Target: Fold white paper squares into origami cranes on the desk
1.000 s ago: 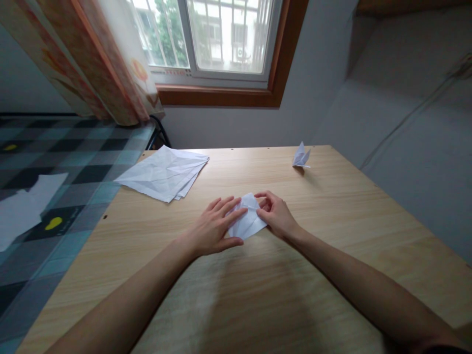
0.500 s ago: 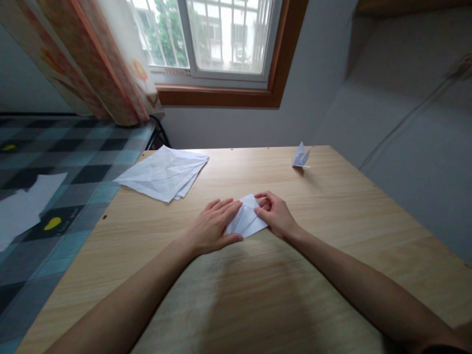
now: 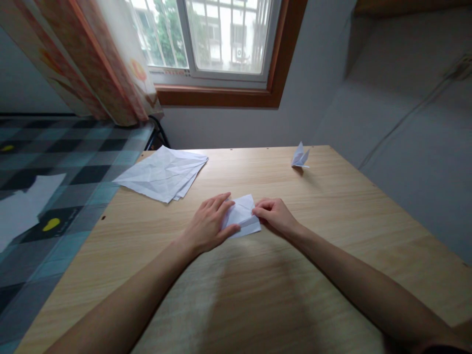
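A small folded sheet of white paper (image 3: 244, 215) lies on the wooden table between my hands, with crease lines across it. My left hand (image 3: 211, 221) rests on the paper's left part, fingers stretched out and thumb apart along the near edge. At the right edge, my right hand (image 3: 276, 214) pinches the paper between thumb and forefinger; its other fingers are curled under. The left hand covers part of the sheet.
Several creased white sheets (image 3: 164, 173) are stacked at the table's far left. A small folded paper figure (image 3: 300, 155) stands at the far right. Left of the wooden table (image 3: 177, 300), a checked cloth (image 3: 83, 196) carries loose white paper (image 3: 27, 206). A window is behind.
The folded paper has turned slightly and shifted a little to the left. My left hand has moved slightly left with its fingers more spread, and my right hand's fingers have closed in at the edge.
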`<state>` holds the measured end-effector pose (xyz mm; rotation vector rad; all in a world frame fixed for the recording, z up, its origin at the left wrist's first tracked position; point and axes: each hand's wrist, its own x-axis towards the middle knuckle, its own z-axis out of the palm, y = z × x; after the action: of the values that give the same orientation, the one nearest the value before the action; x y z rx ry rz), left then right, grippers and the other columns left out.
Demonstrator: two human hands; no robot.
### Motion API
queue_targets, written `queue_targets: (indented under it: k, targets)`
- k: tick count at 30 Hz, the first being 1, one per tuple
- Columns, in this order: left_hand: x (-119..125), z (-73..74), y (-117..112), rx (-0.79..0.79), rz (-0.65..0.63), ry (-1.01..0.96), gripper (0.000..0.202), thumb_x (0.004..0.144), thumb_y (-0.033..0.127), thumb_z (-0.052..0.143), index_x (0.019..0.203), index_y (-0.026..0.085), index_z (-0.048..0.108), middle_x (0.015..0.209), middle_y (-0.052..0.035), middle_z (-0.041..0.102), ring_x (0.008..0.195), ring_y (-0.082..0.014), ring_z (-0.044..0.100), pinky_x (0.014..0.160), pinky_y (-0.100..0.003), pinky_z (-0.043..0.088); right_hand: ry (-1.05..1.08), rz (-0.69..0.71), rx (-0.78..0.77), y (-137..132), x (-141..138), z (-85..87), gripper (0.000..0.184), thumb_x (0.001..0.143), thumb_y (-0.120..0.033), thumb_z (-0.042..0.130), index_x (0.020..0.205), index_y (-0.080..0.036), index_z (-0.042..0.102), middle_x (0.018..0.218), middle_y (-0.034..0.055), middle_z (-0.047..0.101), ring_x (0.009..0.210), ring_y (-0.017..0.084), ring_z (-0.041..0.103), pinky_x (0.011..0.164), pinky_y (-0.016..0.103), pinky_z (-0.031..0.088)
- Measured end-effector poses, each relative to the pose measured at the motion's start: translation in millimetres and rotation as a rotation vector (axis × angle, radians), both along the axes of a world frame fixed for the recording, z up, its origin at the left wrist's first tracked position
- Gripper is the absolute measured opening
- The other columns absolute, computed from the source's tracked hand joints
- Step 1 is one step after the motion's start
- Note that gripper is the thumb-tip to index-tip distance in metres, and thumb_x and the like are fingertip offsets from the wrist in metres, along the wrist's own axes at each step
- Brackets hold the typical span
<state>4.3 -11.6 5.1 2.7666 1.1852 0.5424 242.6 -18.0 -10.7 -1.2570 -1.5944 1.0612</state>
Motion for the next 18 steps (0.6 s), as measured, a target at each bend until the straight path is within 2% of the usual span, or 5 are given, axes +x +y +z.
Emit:
queue_targets:
  k: [2,5,8,14,18]
  targets:
    - [1,0.5,0,0.009,0.050,-0.004,0.044,0.092,0.051,0.052,0.119,0.016,0.058,0.144,-0.0169,0.051,0.133,-0.0326,0.047,0.109,-0.052,0.040,0.037,-0.014,-0.046,0,0,1.6,0.009,0.067,-0.022,0.067,0.066,-0.017,0.074,0.077,0.0041,0.071,0.073,0.017,0.062,0.066,0.027,0.046]
    - [2,1.0,1,0.046,0.143,0.010,0.035,0.093,0.047,0.052,0.108,0.017,0.063,0.141,-0.0160,0.054,0.134,-0.0343,0.045,0.109,-0.054,0.038,0.071,-0.022,-0.103,-2,1,3.9,0.026,0.059,-0.013,0.061,0.077,-0.017,0.078,0.081,0.0028,0.071,0.073,0.015,0.061,0.065,0.026,0.046]
    - [3,0.9,2,0.055,0.189,0.032,0.034,0.090,0.044,0.055,0.110,0.017,0.064,0.139,-0.0155,0.055,0.134,-0.0355,0.045,0.109,-0.054,0.038,0.115,-0.025,-0.136,-3,0,4.7,0.037,0.056,-0.011,0.057,0.087,-0.016,0.078,0.081,0.0012,0.068,0.063,0.010,0.054,0.055,0.022,0.042]
    - [2,1.7,1,0.030,0.188,0.060,0.043,0.088,0.047,0.058,0.119,0.017,0.063,0.141,-0.0157,0.055,0.136,-0.0367,0.042,0.110,-0.055,0.035,0.166,0.000,-0.033,-2,-2,-3.0,0.052,0.057,-0.009,0.056,0.105,-0.017,0.074,0.111,0.0069,0.065,0.069,0.010,0.058,0.059,0.022,0.050]
    - [0,1.4,0,0.002,0.068,0.049,0.052,0.086,0.055,0.059,0.124,0.020,0.061,0.144,-0.0146,0.053,0.137,-0.0352,0.043,0.113,-0.056,0.032,0.097,-0.052,0.077,1,0,-9.5,0.057,0.060,-0.005,0.052,0.112,-0.018,0.071,0.119,0.0087,0.066,0.086,0.015,0.065,0.076,0.028,0.056]
